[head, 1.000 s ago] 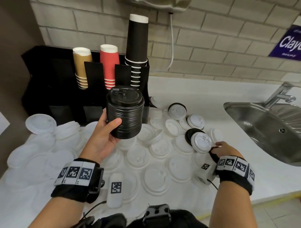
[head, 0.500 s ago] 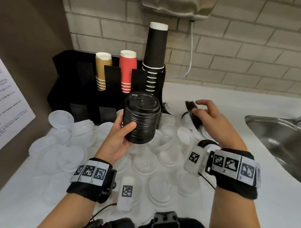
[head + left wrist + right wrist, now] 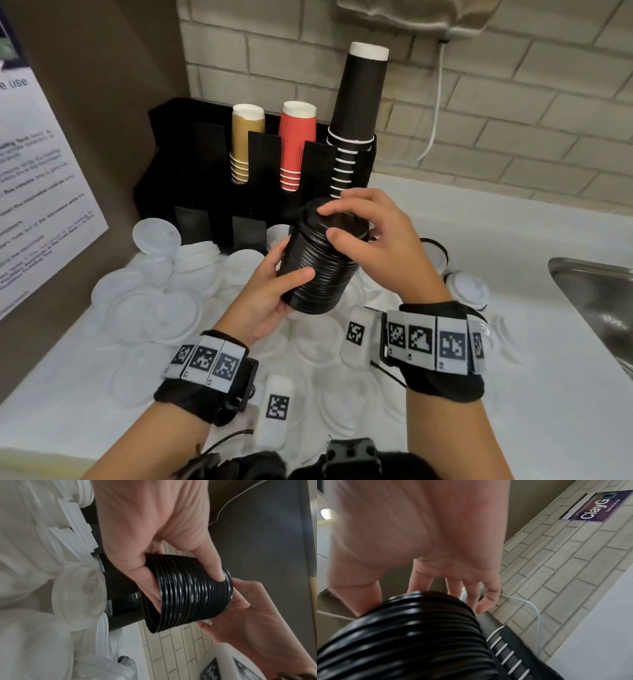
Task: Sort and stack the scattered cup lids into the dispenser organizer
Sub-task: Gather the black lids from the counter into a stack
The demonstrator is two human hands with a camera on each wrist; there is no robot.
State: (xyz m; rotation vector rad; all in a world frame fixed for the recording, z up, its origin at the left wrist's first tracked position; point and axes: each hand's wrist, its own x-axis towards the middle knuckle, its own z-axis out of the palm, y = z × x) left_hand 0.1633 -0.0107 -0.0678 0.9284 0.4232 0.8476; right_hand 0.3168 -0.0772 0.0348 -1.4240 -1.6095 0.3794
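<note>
My left hand grips a tall stack of black lids from the side, held tilted above the counter in front of the black dispenser organizer. My right hand sits over the top of the stack, its thumb and fingers curled round the top black lid. The left wrist view shows the stack of black lids between my left thumb and fingers, with the right hand at its far end. The right wrist view has the stack under my right fingers. Several white lids lie scattered on the counter.
Gold cups, red cups and a tall black cup stack stand in the organizer's upper slots. A steel sink is at the right. A paper notice hangs on the left wall. A white cable runs down the brick wall.
My right hand picked a black lid off the counter at the right, carried it left and now holds it on top of the stack. The left hand has kept hold of the stack.
</note>
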